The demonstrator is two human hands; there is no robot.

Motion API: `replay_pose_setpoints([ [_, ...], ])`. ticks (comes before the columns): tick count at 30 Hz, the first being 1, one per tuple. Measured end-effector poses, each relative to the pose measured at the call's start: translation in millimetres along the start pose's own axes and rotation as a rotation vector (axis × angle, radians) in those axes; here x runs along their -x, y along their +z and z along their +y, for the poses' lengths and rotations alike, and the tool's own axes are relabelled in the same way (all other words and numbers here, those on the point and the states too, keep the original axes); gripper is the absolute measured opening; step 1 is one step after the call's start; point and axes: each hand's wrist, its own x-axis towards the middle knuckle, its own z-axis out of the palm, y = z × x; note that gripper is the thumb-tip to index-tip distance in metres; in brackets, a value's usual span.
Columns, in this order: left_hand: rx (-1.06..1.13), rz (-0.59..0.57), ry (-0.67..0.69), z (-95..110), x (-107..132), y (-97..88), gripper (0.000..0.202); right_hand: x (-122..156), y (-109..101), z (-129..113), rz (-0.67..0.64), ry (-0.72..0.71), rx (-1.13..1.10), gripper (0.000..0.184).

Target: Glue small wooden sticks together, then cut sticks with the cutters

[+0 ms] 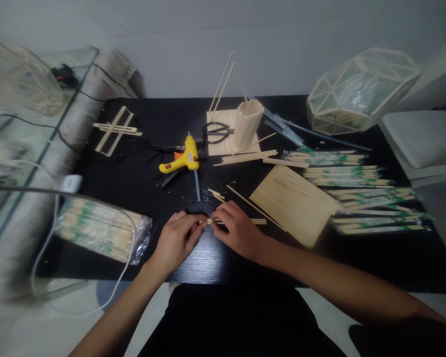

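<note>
Both hands meet low over the front middle of the black table. Fingers of my left hand [179,235] pinch the left end of some thin wooden sticks [259,221]. Opposite it, my right hand [238,229] closes on the same sticks, whose far ends stick out to its right. Only a small pale bit shows between the fingertips. Just behind the hands lie a few short cut stick pieces [216,193]. A long single stick [252,206] rests aslant beside my right hand. Further back is a yellow hot glue gun [186,157] with a clear glue stick in it.
Behind stand black-handled scissors [216,133] and a stick-built cup [248,124] on a square base. A stick panel [293,206] and several wrapped chopstick packs [379,193] lie right. A large bagged bundle [100,228] and a white cable [132,238] are left.
</note>
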Motion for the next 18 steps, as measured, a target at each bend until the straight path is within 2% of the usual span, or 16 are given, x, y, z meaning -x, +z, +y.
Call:
replay_pose_setpoints([
  [10, -0.01, 0.007, -0.03, -0.7, 1.4, -0.2, 0.011, 0.1, -0.5, 0.0, -0.005, 0.011, -0.013, 0.008],
  [18, 0.031, -0.014, -0.039, -6.2, 5.1, -10.9, 0.012, -0.3, -1.1, -0.5, -0.01, 0.015, -0.009, 0.012],
])
